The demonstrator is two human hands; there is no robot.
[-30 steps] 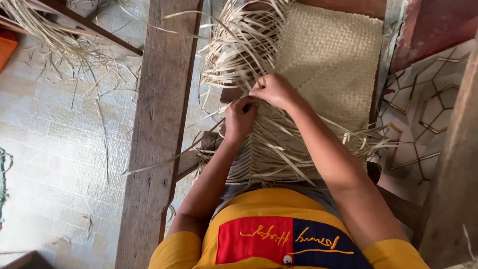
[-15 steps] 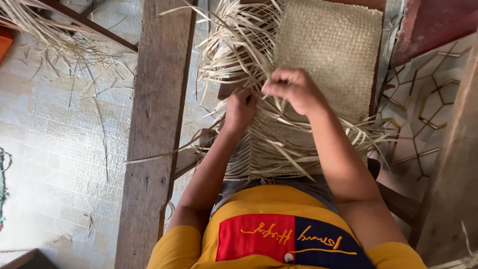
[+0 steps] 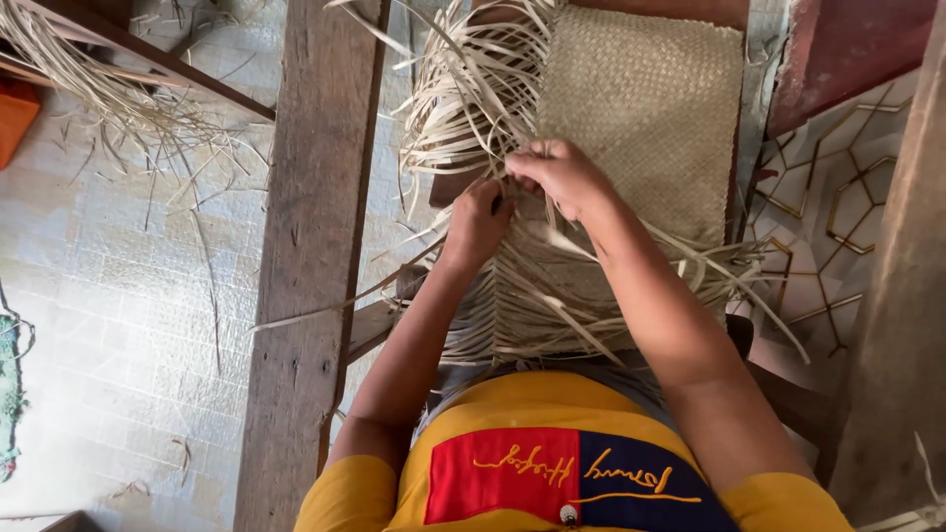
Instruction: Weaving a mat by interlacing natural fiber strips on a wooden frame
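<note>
A pale woven straw mat (image 3: 650, 108) lies in front of me, its finished part far from me and many loose strips (image 3: 473, 89) fanning out on the left and toward my lap. My left hand (image 3: 478, 219) pinches strips at the mat's working edge. My right hand (image 3: 562, 172) is closed on strips just beside it, the two hands almost touching. More loose strips (image 3: 552, 305) spread under my forearms.
A wide wooden plank (image 3: 310, 246) runs top to bottom at my left. Tiled floor (image 3: 108, 296) with scattered straw lies beyond it. A straw bundle (image 3: 89, 79) and an orange object (image 3: 15, 118) sit top left. A dark red board (image 3: 847, 49) and a wooden post (image 3: 902, 325) stand right.
Both hands have stayed at the mat's edge. My right hand lifted slightly and came back down beside the left, working the strips.
</note>
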